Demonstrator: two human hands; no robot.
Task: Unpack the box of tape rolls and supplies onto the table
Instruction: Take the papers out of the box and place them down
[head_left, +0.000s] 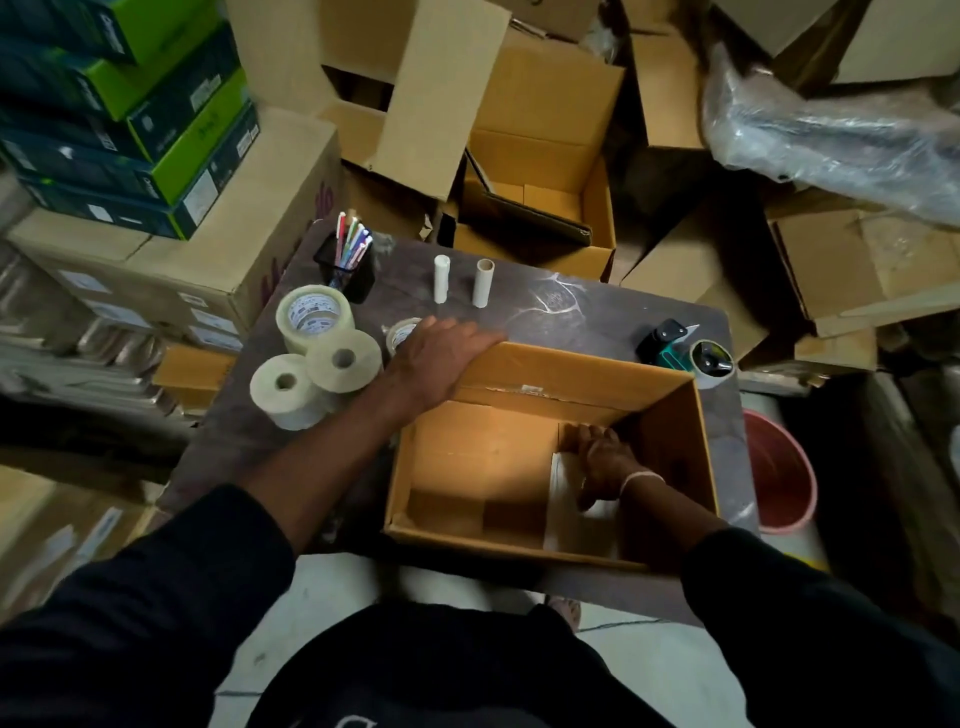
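Box: I see an open brown cardboard box (519, 457) standing on the dark, scuffed tabletop (597, 317), its flaps spread.
Left hand: my view shows the left hand (441, 358) lying palm-down with fingers straight over the box's far left rim and corner, released, gripping nothing.
Small roll: a small clear tape roll (401, 332) sits just beyond that hand, partly hidden by it.
Right hand: the right hand (605, 462) is down inside the box near its right wall, fingers resting on a white flat sheet or packet (576, 519) at the bottom; I cannot tell whether it is grasping it.
Unpacked rolls: a large clear packing tape roll (314, 317) and two cream-coloured paper rolls (311, 379) stand together on the table left of the box.
Tubes: two slim white upright tubes (462, 280) stand at the far edge, side by side.
Pens: a black mesh cup of coloured pens (348, 260) is near the far left corner.
Dispenser: a black and green tape dispenser (685, 353) rests beside the box's far right corner.
Bucket: a pink plastic bucket (779, 473) stands on the floor, right of the table.
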